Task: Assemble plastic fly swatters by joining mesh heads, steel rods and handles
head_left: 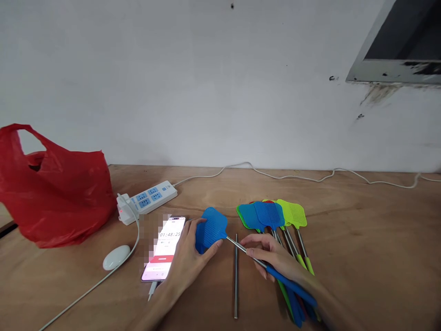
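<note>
A blue fly swatter point(214, 227) with a metal shaft and a blue handle slants between my two hands above the table. My left hand point(193, 250) grips its mesh head, thumb at the lower edge and fingers at the left side. Around the metal shaft, above the handle, my right hand point(267, 255) has its fingers closed. Below the shaft a bare metal rod point(236, 280) lies lengthwise on the wood. Just right of it, several fly swatters point(270, 215) in blue, green and yellow-green lie in an overlapping pile, their handles partly hidden by my right hand and forearm.
A lit phone point(165, 248) on a cable lies beside my left hand. Behind it are a white power strip point(155, 196) with a plugged-in charger and a white mouse-shaped object point(116, 257). A red plastic bag point(62, 197) stands left. A white cord runs along the wall point(220, 92).
</note>
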Demonstrator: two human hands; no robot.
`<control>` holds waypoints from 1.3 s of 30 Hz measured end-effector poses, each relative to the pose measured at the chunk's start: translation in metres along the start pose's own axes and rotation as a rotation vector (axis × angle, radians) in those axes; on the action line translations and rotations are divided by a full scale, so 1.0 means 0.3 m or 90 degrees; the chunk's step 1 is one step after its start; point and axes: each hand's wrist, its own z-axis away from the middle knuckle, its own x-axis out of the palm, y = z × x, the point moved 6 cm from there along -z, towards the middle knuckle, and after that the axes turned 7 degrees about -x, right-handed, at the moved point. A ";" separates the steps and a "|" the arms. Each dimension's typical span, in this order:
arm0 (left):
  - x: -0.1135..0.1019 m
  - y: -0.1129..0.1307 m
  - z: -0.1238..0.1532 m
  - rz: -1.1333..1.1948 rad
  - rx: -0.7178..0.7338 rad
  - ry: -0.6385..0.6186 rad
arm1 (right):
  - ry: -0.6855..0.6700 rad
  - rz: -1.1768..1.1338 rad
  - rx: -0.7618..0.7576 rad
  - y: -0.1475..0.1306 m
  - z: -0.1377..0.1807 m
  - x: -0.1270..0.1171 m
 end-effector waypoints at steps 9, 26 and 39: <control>-0.031 0.024 0.004 0.023 0.045 0.043 | -0.007 0.025 0.029 0.028 -0.005 -0.004; -0.011 -0.088 -0.015 0.168 -0.074 0.065 | -0.023 0.017 0.000 0.016 0.005 0.027; -0.001 -0.049 0.000 0.194 -0.060 0.078 | -0.060 0.002 0.008 0.016 0.009 0.046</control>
